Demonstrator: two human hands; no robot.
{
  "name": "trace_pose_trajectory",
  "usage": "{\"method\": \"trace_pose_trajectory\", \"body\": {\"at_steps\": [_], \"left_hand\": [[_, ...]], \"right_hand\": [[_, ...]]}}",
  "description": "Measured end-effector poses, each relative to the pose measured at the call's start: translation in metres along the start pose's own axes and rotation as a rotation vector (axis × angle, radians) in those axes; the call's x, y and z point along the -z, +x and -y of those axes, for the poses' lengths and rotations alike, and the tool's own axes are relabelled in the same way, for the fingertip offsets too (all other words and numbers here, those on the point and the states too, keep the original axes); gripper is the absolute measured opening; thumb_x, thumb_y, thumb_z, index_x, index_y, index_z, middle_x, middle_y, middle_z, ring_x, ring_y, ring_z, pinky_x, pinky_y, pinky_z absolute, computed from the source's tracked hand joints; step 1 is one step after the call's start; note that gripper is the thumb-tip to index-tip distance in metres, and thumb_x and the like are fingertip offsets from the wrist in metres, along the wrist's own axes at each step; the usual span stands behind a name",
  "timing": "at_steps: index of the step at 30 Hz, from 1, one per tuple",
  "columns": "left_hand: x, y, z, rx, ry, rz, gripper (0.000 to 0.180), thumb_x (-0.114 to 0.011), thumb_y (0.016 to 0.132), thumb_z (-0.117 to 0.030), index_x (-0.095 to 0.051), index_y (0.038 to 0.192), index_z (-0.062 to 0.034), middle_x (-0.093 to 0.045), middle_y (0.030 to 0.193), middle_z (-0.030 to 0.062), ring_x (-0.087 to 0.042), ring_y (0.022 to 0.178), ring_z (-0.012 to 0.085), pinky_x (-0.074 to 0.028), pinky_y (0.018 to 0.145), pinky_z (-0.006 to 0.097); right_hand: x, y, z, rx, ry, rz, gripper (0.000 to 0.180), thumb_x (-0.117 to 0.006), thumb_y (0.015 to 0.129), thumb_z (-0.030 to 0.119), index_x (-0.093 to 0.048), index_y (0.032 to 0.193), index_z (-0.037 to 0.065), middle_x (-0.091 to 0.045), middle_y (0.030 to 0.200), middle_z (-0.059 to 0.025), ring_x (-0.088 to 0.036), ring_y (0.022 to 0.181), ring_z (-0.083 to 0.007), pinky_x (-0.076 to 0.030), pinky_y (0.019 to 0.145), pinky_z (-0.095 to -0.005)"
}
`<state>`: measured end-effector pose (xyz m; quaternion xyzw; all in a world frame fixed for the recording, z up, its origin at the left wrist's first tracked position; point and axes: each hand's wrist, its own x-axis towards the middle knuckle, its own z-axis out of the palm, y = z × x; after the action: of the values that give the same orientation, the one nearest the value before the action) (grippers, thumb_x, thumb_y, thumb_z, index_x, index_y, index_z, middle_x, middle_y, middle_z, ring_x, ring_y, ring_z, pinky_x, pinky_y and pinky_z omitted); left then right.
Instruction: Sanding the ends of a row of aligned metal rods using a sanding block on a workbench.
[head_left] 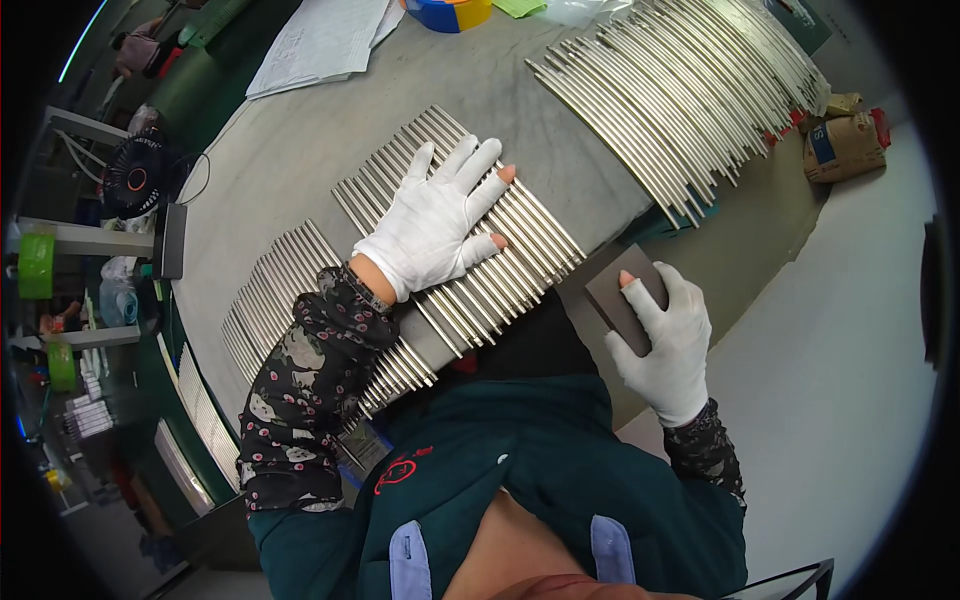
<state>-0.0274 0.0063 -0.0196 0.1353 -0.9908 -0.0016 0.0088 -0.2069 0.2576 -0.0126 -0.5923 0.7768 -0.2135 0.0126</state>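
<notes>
My left hand (435,215), in a white glove with bare thumb and index tips, lies flat with fingers spread on a row of shiny metal rods (530,230) in the middle of the table. The rods lie side by side, their near ends at the table's edge. To the right, beyond the edge, my right hand (665,340), gloved the same way, grips a dark grey-brown rectangular block (628,300). One bare fingertip shows against the block's face. The block is apart from the rods.
More metal rods (690,90) lie at the far right of the grey table (240,190), and another row (275,290) at the left. Papers (315,45) and a blue-yellow round container (447,14) sit at the back. A black fan (137,175) stands left; a brown bag (845,147) lies right.
</notes>
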Motion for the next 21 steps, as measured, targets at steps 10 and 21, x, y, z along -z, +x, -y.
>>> {"method": "trace_pose_trajectory", "body": {"at_steps": [10, 21], "left_hand": [[0.007, -0.005, 0.005, -0.026, -0.091, -0.023, 0.073, -0.037, 0.096, -0.06, -0.028, 0.15, -0.0115, -0.028, 0.155, 0.0194, -0.027, 0.143, 0.0405, -0.015, 0.115, 0.06], [0.005, -0.006, 0.007, -0.036, -0.127, -0.009, 0.074, -0.036, 0.096, -0.061, -0.023, 0.153, -0.0164, -0.029, 0.155, 0.0196, -0.027, 0.142, 0.0417, -0.016, 0.115, 0.062]], "right_hand": [[0.004, 0.008, -0.003, -0.001, -0.007, -0.045, 0.06, -0.08, 0.063, 0.018, -0.061, 0.119, 0.015, -0.049, 0.126, -0.0179, -0.051, 0.107, -0.0348, -0.045, 0.089, -0.044], [-0.003, 0.032, 0.007, 0.048, 0.01, -0.114, 0.061, -0.08, 0.065, 0.02, -0.06, 0.121, 0.015, -0.049, 0.126, -0.0174, -0.051, 0.107, -0.0344, -0.045, 0.089, -0.0442]]}}
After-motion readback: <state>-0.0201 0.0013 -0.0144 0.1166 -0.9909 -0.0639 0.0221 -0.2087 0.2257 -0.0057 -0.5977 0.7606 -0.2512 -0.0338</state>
